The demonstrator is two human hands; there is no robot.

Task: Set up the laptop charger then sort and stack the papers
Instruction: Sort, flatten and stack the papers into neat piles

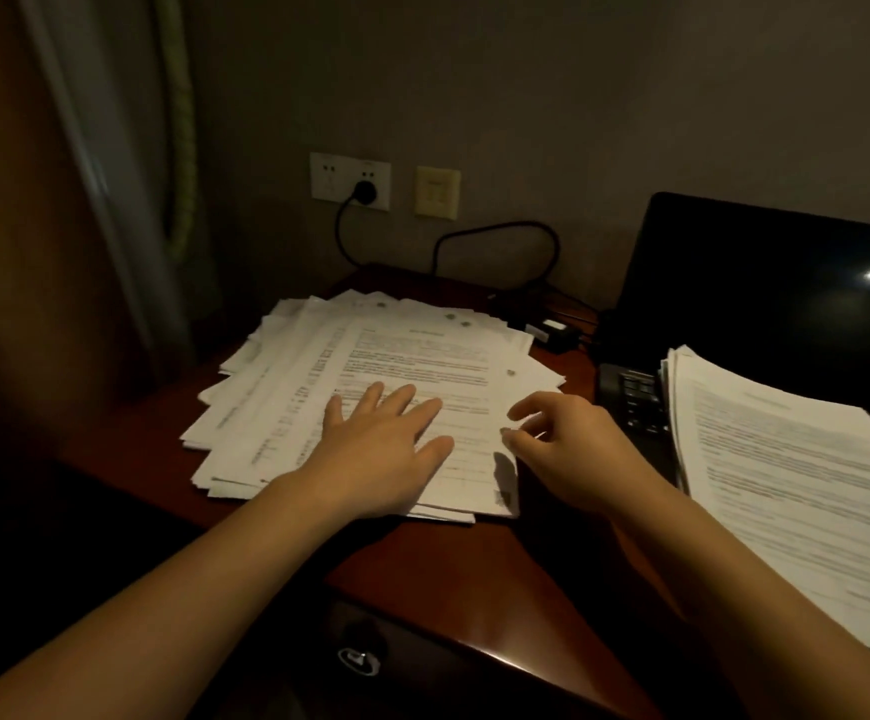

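papers (pixel 370 345) under flat left hand (pixel 381 439), right hand (pixel 573 444) at their edge

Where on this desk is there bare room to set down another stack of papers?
Bare desk shows at the near edge, between the loose pile and the neat stack, and in a strip left of the pile. It is crowded around the charger brick beside the laptop.
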